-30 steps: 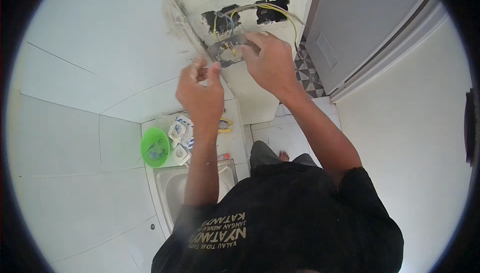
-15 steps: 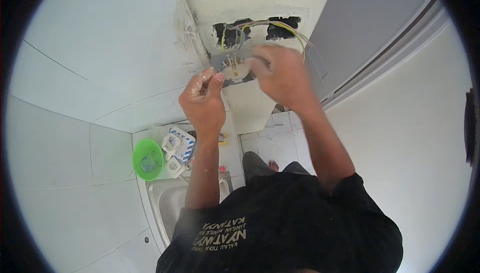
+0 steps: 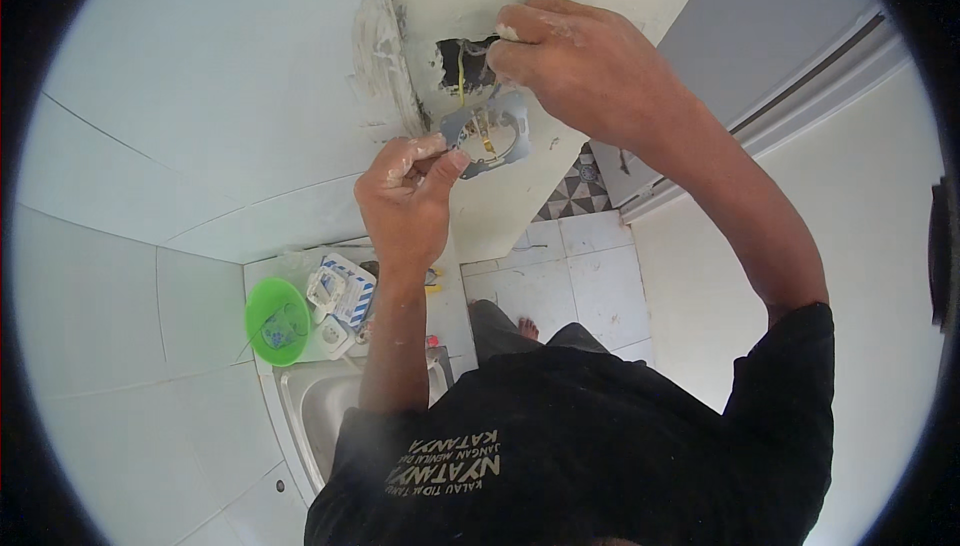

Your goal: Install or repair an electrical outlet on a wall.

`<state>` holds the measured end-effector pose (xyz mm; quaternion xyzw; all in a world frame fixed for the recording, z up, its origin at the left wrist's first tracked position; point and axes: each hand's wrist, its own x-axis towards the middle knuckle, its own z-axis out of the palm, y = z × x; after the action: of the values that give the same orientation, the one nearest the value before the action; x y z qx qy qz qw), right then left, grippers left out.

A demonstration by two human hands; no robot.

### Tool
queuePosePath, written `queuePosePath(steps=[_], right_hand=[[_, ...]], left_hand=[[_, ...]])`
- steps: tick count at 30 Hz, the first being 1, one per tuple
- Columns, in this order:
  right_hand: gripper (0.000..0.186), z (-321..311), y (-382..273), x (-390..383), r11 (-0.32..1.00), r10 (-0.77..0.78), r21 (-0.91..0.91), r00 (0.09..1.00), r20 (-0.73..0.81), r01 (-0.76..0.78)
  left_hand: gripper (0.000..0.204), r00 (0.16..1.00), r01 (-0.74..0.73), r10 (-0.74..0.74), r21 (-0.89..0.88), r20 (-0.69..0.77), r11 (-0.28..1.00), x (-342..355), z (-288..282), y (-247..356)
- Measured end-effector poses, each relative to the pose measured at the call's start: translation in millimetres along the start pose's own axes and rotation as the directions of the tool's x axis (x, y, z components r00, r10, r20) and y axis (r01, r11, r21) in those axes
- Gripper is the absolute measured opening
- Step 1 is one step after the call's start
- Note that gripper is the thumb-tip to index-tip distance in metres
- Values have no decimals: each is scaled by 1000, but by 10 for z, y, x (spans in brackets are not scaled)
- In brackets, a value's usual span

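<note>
My left hand (image 3: 407, 204) pinches the left edge of a metal socket mounting frame (image 3: 515, 151), which has brass-coloured terminal parts (image 3: 487, 134) at its middle. The frame hangs in the air below a ragged wall opening (image 3: 452, 68). From that opening a yellow-green wire (image 3: 461, 78) runs down behind the frame. My right hand (image 3: 590, 61) is up at the opening's right side, fingers pinched together. Greyish electrical wires (image 3: 478, 47) lead to its fingertips; the hand hides their other end and the second opening beside it.
Below left are a green bowl (image 3: 262, 298), a white socket cover (image 3: 332, 336), a blue-and-white striped packet (image 3: 352, 291) and a metal sink (image 3: 295, 396). A white wall (image 3: 240, 96) stands at left. On the right is a grey door panel (image 3: 760, 26) above a tiled floor (image 3: 600, 286).
My right hand has left the frame and moved up to the wires at the wall opening. My left hand still holds the frame, which now shows more fully.
</note>
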<state>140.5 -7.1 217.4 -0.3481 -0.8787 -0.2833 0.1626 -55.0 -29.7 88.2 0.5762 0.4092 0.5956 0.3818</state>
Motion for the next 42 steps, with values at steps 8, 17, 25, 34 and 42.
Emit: queuePosePath(steps=[8,17,25,34,42], right_hand=[[7,147,-94,68,996,92,-6,986,-138,-94],[15,89,-171,247,973,221,-50,973,-62,-224],[13,-169,-547,-322,741,594,262,786,171,-618],[22,-18,-614,-251,533,749,445,646,149,-720],[26,160,-495,-247,613,723,511,689,-53,-603]], left_hand=[[19,994,69,-94,-361,-51,930,22,6,-104],[19,986,45,-82,-240,-146,970,-44,190,123],[20,986,64,-103,-276,-132,959,-31,149,143],[20,993,51,-79,-293,-85,955,32,16,92],[20,997,25,-48,-301,-68,953,27,89,31]])
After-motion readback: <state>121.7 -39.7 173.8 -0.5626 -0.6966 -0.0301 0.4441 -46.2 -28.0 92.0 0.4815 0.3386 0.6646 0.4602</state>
